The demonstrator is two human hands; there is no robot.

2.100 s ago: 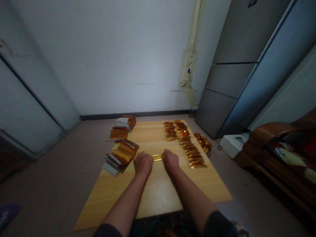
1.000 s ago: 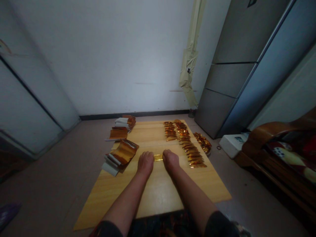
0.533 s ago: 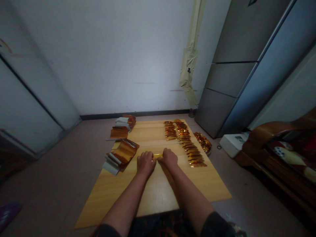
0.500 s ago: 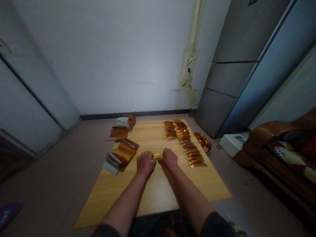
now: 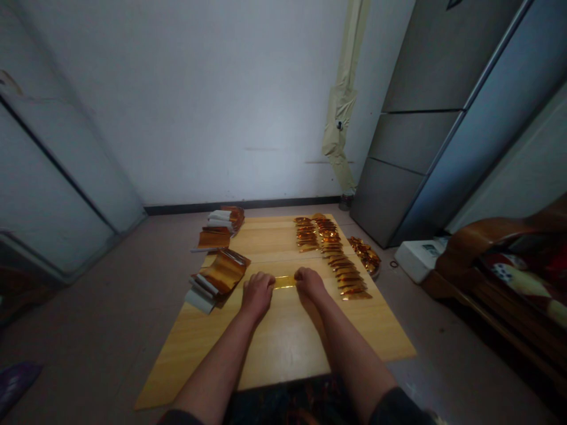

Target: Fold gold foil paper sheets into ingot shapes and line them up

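A narrow folded strip of gold foil paper [image 5: 284, 283] lies on a pale wooden board [image 5: 283, 336] on the floor. My left hand [image 5: 257, 293] presses on the strip's left end with its fingers curled. My right hand [image 5: 309, 283] pinches the strip's right end. Only the middle of the strip shows between my hands. A fanned pile of gold sheets [image 5: 220, 274] lies just left of my left hand. Rows of folded gold pieces [image 5: 341, 262] run along the board to the right of my right hand.
More stacks of gold and white sheets [image 5: 221, 227] sit at the board's far left. A dish of gold pieces [image 5: 365, 255] rests on the floor beside the board. A grey refrigerator [image 5: 425, 136], a white box [image 5: 419, 260] and a wooden chair [image 5: 496, 265] stand at right.
My hands drew together over the strip half a second ago, then spread apart again along it. The strip stays in the same spot on the board.
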